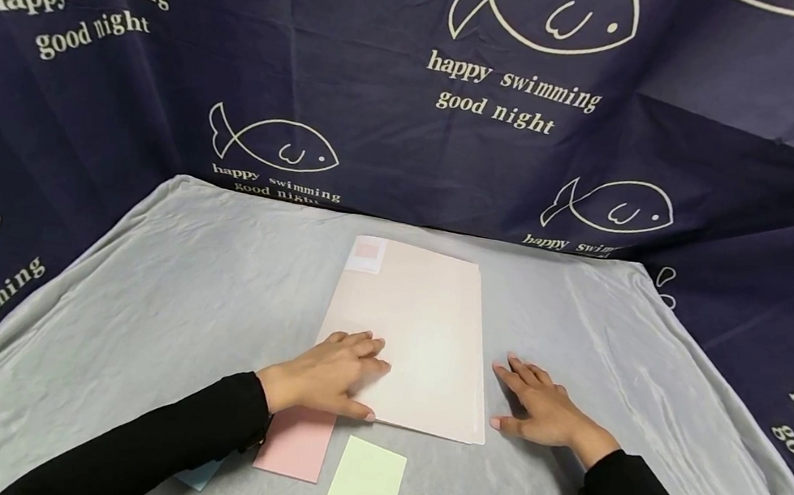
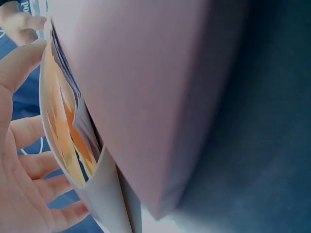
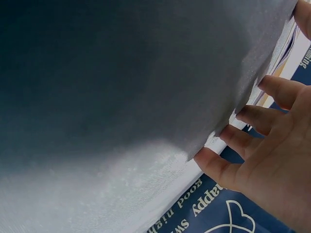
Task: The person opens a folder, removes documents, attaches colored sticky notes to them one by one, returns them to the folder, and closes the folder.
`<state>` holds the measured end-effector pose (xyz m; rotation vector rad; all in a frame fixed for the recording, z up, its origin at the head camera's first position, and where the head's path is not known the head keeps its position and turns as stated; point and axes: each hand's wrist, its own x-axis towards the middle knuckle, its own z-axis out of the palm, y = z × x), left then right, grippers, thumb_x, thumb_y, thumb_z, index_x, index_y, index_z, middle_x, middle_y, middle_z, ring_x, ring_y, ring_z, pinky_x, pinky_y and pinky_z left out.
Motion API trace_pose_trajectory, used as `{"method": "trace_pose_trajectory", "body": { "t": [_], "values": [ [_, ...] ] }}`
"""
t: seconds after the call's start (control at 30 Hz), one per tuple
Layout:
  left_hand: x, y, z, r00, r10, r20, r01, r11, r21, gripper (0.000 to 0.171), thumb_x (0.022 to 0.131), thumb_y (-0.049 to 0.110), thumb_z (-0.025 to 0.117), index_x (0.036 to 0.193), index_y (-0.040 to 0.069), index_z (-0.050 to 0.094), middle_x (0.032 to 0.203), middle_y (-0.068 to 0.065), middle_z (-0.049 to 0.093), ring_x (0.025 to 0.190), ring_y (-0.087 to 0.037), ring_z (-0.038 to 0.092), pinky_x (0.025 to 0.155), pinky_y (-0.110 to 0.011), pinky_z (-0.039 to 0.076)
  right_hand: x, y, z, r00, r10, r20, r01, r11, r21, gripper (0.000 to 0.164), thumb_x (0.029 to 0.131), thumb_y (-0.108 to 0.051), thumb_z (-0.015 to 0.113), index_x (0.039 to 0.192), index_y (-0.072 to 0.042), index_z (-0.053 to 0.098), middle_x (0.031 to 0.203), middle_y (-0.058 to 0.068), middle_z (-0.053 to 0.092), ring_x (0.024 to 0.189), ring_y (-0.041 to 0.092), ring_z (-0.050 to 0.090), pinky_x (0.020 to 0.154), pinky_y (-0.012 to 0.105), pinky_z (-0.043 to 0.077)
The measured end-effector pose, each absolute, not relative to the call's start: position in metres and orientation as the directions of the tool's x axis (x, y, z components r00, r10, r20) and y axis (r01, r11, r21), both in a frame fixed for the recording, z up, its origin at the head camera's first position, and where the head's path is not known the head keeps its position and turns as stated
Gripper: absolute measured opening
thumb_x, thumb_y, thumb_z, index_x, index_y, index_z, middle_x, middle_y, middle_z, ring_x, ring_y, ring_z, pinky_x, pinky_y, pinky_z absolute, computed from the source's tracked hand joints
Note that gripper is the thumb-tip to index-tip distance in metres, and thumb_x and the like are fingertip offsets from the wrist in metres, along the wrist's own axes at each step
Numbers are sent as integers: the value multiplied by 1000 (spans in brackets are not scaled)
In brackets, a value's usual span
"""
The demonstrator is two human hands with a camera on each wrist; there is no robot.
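Observation:
A pale pink file folder (image 1: 424,332) lies flat in the middle of the table, a white label with a pink square at its top left corner. My left hand (image 1: 331,375) rests on the folder's lower left part with fingers spread. In the left wrist view, orange and white papers (image 2: 63,121) show inside the folder's gaping edge, beyond a pink pad (image 2: 141,73) close to the camera. Just right of the folder, my right hand (image 1: 544,407) rests on the grey cloth (image 3: 121,194), fingers spread and holding nothing.
A pink note pad (image 1: 294,444) lies below the left hand, a pale green pad (image 1: 366,485) to its right. The corner of a blue pad (image 1: 200,474) sticks out from under the left sleeve. A dark blue fish-print curtain (image 1: 392,165) hangs behind the table.

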<state>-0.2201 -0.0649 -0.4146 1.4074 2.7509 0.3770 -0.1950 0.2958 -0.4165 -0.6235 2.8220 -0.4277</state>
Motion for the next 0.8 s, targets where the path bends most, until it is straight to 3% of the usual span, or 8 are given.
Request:
{"method": "trace_pose_trajectory", "body": {
  "t": [0.47,0.8],
  "values": [
    [-219,-63,-414,-600,800,-18,778,589,217,66,79,54,65,130,12,54,138,-14,40,129,-35,32,100,-51,27,-195,295,-416,-887,-437,-150,-374,870,-322,80,81,-51,64,142,-7,38,146,23,25,129,46,22,84,74,22],
    [-222,-68,-414,-608,792,56,776,578,252,64,78,52,68,127,13,56,138,-15,42,129,-35,33,99,-51,29,-200,293,-416,-883,-440,-163,-375,870,-320,77,84,-46,64,142,-5,37,147,24,23,130,46,20,86,72,22]
  ]
}}
